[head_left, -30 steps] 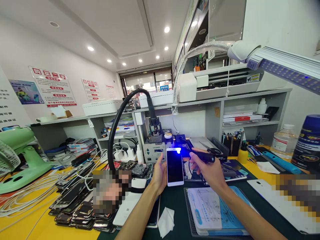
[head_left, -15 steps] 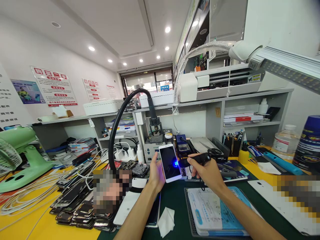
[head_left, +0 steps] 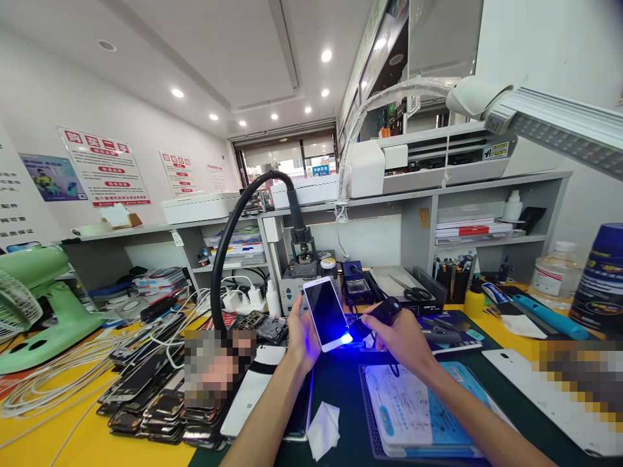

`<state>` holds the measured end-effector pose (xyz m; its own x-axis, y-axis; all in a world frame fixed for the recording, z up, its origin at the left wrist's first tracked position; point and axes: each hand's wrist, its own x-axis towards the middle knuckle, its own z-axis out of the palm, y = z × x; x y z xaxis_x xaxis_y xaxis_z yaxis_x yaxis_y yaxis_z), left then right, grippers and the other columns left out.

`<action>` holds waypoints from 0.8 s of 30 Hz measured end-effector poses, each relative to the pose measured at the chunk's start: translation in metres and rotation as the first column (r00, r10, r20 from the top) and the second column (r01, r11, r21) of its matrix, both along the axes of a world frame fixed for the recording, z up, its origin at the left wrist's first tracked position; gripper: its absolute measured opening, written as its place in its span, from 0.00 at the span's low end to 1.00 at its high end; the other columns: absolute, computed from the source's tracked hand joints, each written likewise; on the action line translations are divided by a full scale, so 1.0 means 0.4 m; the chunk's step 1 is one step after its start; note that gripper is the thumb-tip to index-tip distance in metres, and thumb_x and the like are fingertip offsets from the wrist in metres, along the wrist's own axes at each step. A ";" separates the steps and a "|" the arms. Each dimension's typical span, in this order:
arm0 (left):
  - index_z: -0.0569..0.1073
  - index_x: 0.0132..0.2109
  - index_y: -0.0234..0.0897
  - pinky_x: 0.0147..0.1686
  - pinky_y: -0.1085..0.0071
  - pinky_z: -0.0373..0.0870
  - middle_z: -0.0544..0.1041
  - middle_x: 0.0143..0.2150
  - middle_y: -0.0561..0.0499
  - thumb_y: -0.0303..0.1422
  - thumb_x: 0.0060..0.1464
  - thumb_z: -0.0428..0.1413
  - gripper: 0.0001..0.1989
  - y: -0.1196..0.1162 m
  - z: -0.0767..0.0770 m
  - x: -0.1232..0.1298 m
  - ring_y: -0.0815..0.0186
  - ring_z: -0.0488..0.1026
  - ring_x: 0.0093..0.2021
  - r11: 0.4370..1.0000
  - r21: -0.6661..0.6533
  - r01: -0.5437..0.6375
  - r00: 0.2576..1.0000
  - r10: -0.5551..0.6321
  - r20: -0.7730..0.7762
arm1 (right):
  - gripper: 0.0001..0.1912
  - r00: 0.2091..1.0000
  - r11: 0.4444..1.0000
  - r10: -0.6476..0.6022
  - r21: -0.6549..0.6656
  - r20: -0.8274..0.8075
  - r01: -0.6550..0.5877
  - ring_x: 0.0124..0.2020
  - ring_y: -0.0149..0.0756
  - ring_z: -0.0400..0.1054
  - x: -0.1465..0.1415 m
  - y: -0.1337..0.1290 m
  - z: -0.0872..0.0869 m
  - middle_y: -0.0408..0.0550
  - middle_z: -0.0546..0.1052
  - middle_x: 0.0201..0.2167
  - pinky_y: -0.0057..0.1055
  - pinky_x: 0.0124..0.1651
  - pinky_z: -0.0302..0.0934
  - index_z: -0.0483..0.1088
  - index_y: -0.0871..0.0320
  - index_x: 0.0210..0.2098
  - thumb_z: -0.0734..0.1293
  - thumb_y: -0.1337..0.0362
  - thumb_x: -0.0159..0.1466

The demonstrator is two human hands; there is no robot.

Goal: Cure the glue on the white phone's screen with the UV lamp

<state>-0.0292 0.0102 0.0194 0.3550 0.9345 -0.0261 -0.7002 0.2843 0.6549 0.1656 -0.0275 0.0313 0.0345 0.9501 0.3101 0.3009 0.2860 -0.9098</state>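
A white-framed smartphone (head_left: 325, 311) with a dark screen is held upright and tilted by my left hand (head_left: 302, 334), closed around its left edge. My right hand (head_left: 396, 331) is closed on a black flashlight (head_left: 377, 318) with a dangling strap. Its blue-violet beam strikes the phone's lower right corner and spills onto the dark green mat (head_left: 335, 389) below. The flashlight's head is close to the phone; I cannot tell whether they touch. A crumpled white wipe (head_left: 324, 431) lies on the mat beneath the phone.
Stacked phone parts (head_left: 163, 412) and tangled white cables (head_left: 63, 383) cover the left side. A blue-and-white case (head_left: 413, 408) sits below my right forearm. Behind stand a hot-air station (head_left: 292, 285) with a black hose and scissors (head_left: 413, 290). A spray can (head_left: 601, 285) stands far right.
The blue light has moved down from the screen's right side to the phone's lower right corner and looks brighter. The phone has tilted more and shifted slightly left and up.
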 end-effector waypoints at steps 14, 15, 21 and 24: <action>0.76 0.33 0.34 0.23 0.68 0.64 0.71 0.17 0.50 0.58 0.62 0.45 0.31 0.004 -0.016 -0.004 0.67 0.63 0.15 0.999 0.045 0.026 0.992 -0.020 -0.127 | 0.17 0.970 0.969 0.243 -0.027 -0.024 -0.244 0.18 0.32 0.69 -0.027 -0.026 -0.007 0.39 0.74 0.21 0.30 0.24 0.65 0.75 0.59 0.43 0.70 0.53 0.61; 0.77 0.34 0.34 0.25 0.66 0.66 0.72 0.18 0.49 0.57 0.62 0.45 0.31 0.003 -0.016 -0.001 0.66 0.65 0.16 0.999 0.034 0.026 0.992 -0.022 -0.124 | 0.18 0.968 0.968 0.249 -0.037 -0.022 -0.249 0.18 0.32 0.69 -0.029 -0.030 -0.003 0.39 0.74 0.21 0.30 0.24 0.65 0.75 0.59 0.45 0.70 0.52 0.62; 0.78 0.50 0.29 0.53 0.52 0.68 0.82 0.41 0.38 0.54 0.61 0.50 0.31 -0.006 -0.020 0.019 0.46 0.78 0.46 0.999 0.020 0.048 0.997 -0.046 -0.055 | 0.22 0.974 0.974 0.226 0.038 -0.026 -0.225 0.26 0.38 0.74 -0.023 -0.030 -0.004 0.41 0.76 0.22 0.33 0.32 0.67 0.74 0.57 0.52 0.70 0.52 0.64; 0.76 0.54 0.30 0.55 0.50 0.67 0.82 0.45 0.37 0.55 0.61 0.49 0.32 -0.009 -0.023 0.027 0.45 0.77 0.49 0.992 0.040 0.116 0.992 -0.114 -0.050 | 0.24 0.974 0.976 0.210 0.067 -0.081 -0.205 0.29 0.39 0.75 -0.019 -0.020 -0.013 0.42 0.77 0.24 0.33 0.32 0.67 0.73 0.57 0.55 0.70 0.51 0.64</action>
